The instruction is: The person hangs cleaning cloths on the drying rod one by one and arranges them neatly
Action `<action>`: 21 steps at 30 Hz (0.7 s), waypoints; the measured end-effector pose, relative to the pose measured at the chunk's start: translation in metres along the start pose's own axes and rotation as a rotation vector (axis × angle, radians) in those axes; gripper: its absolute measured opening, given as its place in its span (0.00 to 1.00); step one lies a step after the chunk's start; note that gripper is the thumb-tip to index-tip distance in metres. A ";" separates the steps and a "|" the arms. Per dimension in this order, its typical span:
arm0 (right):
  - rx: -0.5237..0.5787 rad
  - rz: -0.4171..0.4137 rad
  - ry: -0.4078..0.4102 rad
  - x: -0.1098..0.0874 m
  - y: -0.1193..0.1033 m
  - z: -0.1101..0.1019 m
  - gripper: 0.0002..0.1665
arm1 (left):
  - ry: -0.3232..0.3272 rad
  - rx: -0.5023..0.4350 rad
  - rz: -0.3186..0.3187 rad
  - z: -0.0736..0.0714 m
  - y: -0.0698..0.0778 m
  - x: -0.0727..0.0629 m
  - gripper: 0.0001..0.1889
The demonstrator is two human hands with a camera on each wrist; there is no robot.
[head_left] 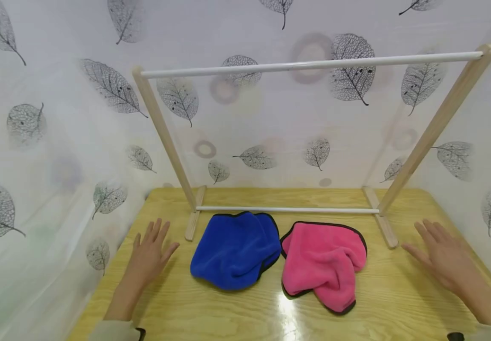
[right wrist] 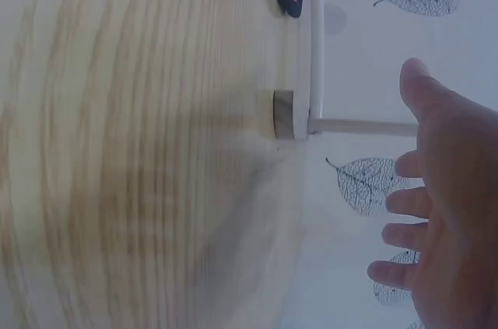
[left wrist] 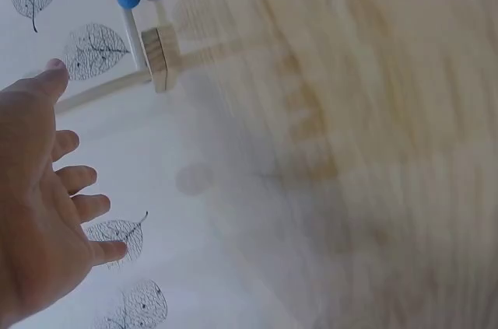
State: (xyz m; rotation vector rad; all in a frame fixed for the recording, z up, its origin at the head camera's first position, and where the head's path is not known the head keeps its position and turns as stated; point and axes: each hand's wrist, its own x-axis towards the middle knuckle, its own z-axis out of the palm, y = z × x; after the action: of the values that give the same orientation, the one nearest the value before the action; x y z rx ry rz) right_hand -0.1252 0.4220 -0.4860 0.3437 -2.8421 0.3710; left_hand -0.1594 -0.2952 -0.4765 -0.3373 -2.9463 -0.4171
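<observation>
A blue cloth (head_left: 236, 251) with dark edging lies loosely crumpled on the wooden table, left of centre. Beside it to the right is a pink cloth (head_left: 324, 260) with the same dark edging. My left hand (head_left: 148, 253) is left of the blue cloth, apart from it, fingers extended and thumb spread; the left wrist view shows the palm of the left hand (left wrist: 39, 212) holding nothing. To the right of the pink cloth is my right hand (head_left: 443, 258), its fingers extended too. Nothing is held by the right hand (right wrist: 451, 204) in the right wrist view.
Behind the cloths stands a rack with wooden side posts (head_left: 164, 137), a white top bar (head_left: 309, 65) and a white lower bar (head_left: 288, 209). Its wooden feet (head_left: 381, 220) rest on the table (head_left: 211, 315). A leaf-patterned white sheet (head_left: 288, 118) hangs around the back and sides.
</observation>
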 end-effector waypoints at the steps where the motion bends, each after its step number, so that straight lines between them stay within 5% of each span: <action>1: 0.018 -0.001 0.009 0.001 -0.003 0.000 0.41 | 0.012 -0.002 0.012 0.001 0.003 0.001 0.37; 11: 0.100 -0.013 0.021 0.013 -0.030 0.001 0.34 | 0.165 -0.037 0.164 0.009 0.041 0.018 0.31; 21: 0.130 -0.024 0.062 0.020 -0.045 0.007 0.30 | 0.161 -0.050 0.235 0.023 0.073 0.031 0.29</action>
State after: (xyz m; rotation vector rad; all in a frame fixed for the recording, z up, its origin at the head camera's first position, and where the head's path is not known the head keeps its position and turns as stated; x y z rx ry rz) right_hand -0.1332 0.3738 -0.4769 0.3839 -2.7574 0.5529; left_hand -0.1748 -0.2140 -0.4745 -0.6168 -2.7024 -0.4624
